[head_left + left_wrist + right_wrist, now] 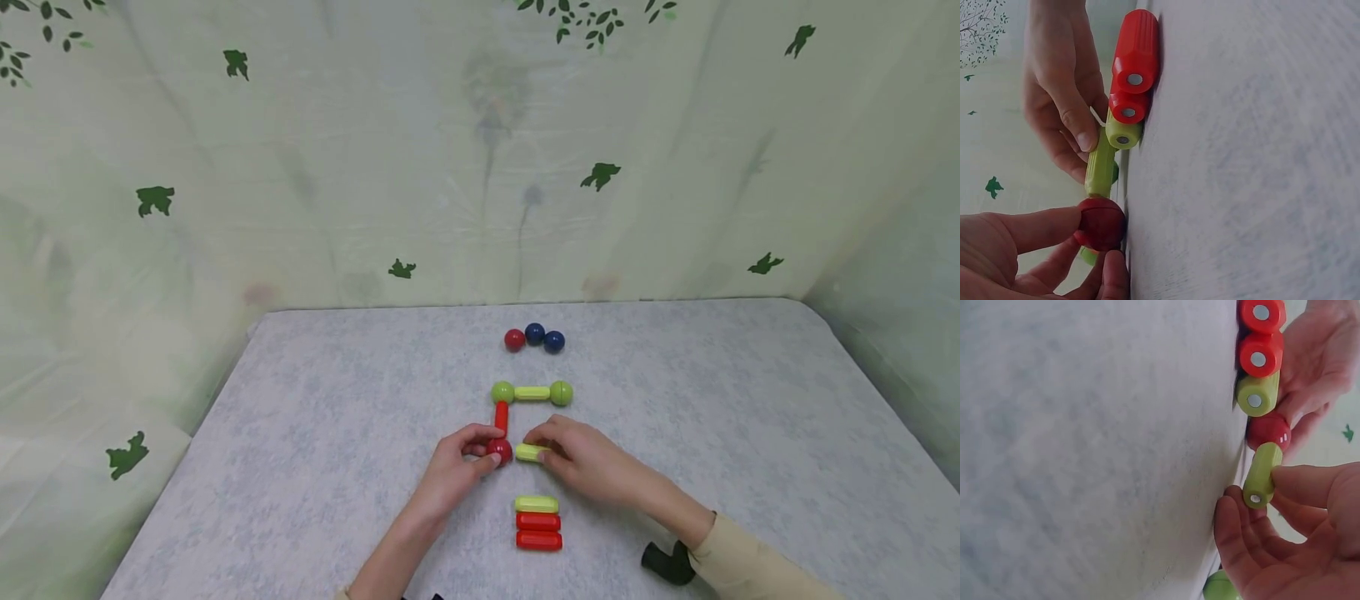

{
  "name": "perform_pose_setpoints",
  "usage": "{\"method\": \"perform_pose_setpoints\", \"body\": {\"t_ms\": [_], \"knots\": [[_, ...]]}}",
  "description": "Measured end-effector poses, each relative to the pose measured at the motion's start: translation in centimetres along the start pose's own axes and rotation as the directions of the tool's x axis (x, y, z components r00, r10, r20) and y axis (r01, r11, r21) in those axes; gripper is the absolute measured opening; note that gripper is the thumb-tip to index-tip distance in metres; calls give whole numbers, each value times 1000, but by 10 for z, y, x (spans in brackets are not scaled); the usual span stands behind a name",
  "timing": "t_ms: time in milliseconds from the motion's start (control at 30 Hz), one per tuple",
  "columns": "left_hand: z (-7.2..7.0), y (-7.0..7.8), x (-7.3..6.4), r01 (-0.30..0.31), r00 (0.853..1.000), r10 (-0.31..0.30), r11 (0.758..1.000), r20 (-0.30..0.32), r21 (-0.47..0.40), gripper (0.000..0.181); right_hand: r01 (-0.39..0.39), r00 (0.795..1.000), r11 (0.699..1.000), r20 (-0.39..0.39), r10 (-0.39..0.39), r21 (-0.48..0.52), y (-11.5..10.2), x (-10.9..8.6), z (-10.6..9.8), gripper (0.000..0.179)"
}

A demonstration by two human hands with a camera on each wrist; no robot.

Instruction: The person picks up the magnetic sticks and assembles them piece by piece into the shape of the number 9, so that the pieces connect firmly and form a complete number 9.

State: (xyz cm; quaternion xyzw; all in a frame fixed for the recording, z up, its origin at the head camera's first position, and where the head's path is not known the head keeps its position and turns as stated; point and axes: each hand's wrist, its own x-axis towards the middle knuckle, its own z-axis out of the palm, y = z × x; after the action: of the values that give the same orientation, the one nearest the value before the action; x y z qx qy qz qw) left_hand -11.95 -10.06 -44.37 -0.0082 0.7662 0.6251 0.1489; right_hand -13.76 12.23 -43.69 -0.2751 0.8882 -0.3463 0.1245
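My left hand (455,467) pinches a red ball (1102,225) between thumb and fingers, at the lower end of a red rod (501,419). That rod runs up to a green ball (502,392), which a yellow-green rod (532,392) links to another green ball (561,392). With thumb and fingertips, my right hand (581,454) grips a second yellow-green rod (1264,472), a metal disc showing in its free end. Its other end points at the red ball; whether the two touch I cannot tell.
Nearer me lie a yellow-green rod (536,504) and two red rods (538,522), side by side. Behind the joined pieces sit a loose red ball (514,340) and two dark blue balls (554,342). A black object (667,564) lies by my right sleeve.
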Motion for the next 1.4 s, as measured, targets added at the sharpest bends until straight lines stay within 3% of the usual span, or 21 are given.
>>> {"method": "perform_pose_setpoints", "body": {"t_ms": [233,600,767,1000,1400], "knots": [[1,-2,3,7,1000,-7,1000,0,18,30,14,1000,1000,-14,-14,24,1,1,1,23],[1,-1,4,22,1000,-22,999,-1,35,28,22,993,1000,-114,-20,13,-8,-19,-3,24],[0,-2,3,1,1000,-1,1000,7,22,28,59,998,997,-26,-57,50,-13,-28,3,21],[-1,-5,4,-11,1000,11,1000,21,-8,30,-55,990,996,132,46,66,-16,-30,13,19],[0,-4,2,3,1000,-3,1000,14,1,31,-39,992,999,121,41,-13,-17,-31,18,22]]}}
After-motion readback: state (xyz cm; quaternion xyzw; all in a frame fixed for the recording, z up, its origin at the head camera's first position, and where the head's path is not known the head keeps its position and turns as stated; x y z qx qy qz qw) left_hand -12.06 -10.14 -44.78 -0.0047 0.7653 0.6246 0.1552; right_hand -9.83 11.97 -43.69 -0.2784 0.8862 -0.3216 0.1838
